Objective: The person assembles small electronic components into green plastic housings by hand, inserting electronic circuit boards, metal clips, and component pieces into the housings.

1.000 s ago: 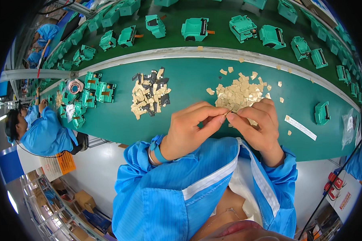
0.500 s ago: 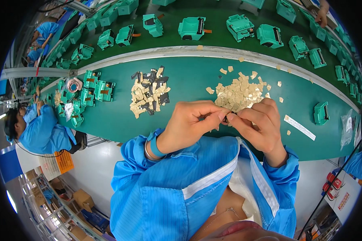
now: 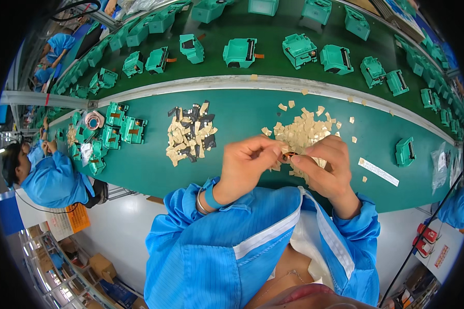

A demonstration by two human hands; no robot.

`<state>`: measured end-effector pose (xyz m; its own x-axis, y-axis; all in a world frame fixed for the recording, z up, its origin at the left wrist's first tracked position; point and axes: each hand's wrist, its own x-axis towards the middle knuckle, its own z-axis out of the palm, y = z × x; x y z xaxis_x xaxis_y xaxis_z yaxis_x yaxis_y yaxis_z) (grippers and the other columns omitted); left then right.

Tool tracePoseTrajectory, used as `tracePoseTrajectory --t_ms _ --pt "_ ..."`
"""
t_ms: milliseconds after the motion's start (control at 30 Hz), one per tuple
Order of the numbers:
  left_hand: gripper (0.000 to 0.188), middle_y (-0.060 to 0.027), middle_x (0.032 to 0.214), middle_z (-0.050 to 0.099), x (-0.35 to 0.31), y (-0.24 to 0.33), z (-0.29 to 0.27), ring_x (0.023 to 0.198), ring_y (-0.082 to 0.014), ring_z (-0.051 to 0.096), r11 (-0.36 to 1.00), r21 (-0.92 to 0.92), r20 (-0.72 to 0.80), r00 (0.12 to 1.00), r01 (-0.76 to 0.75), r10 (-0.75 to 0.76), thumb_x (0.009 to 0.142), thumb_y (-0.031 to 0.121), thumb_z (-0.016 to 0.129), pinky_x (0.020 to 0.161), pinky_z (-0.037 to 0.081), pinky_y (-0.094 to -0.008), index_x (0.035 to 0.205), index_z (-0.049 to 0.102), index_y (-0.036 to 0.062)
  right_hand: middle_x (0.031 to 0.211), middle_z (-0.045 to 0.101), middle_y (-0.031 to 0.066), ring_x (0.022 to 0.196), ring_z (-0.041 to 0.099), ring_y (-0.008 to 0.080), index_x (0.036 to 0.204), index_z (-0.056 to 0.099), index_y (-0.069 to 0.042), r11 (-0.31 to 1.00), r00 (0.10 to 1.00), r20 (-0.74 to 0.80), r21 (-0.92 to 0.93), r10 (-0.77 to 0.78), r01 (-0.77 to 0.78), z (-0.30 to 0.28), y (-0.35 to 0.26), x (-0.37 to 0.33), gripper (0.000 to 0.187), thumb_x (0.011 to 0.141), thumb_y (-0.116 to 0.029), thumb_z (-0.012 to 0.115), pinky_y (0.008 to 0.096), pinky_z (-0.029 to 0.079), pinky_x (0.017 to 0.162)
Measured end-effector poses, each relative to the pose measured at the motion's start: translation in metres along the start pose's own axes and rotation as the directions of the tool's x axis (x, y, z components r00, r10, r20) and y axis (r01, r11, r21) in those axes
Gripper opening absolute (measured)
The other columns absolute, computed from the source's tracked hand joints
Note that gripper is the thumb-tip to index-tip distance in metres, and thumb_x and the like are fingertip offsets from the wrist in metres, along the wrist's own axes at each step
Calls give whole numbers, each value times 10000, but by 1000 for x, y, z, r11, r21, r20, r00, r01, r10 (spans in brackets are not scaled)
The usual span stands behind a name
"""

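Observation:
Close together above the near part of the bench, both my hands are closed in pinches. A small dark and copper-coloured part (image 3: 290, 154) sits between their fingertips, partly hidden. My left hand (image 3: 248, 164) grips it from the left with thumb and index finger; a wristband and a bangle circle that wrist. From the right, my right hand (image 3: 330, 166) holds the same part by thumb and curled fingers. Just beyond the hands, and partly covered by them, lies a heap of small beige pieces (image 3: 301, 129). Left of my left hand is a pile of beige and black pieces (image 3: 191, 131).
Green housings (image 3: 134, 130) cluster at the left beside a tape roll (image 3: 94, 120). At the right lie a white printed strip (image 3: 379, 171), one green housing (image 3: 406, 151) and plastic bags (image 3: 440, 167). Beyond a pale rail (image 3: 216, 83), a belt carries several housings. A co-worker (image 3: 51, 170) sits left.
The bench appears slightly lower in the picture. My hands have parted a little, and the small dark and copper-coloured part between them now shows more.

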<state>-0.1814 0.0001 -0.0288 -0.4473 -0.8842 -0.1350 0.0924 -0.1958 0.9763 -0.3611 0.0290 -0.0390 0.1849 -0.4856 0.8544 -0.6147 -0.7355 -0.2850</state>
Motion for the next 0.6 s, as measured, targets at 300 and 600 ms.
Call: tracePoseTrajectory --t_ms 300,600 --pt "61 -33 732 606 18 -44 -23 643 -125 563 781 565 7 948 -265 317 756 72 691 559 447 -262 808 696 40 1162 504 191 1000 548 250 1290 436 -40 802 777 -205 190 596 -566 10 50 37 659 708 -91 739 373 452 862" --pt "309 -4 825 542 16 -47 -22 768 -192 511 359 872 232 927 -333 296 565 214 807 663 391 -335 827 676 114 1178 500 251 1053 489 392 1415 164 -22 660 674 168 -469 720 -588 86 172 38 1034 615 -193 797 404 411 917"
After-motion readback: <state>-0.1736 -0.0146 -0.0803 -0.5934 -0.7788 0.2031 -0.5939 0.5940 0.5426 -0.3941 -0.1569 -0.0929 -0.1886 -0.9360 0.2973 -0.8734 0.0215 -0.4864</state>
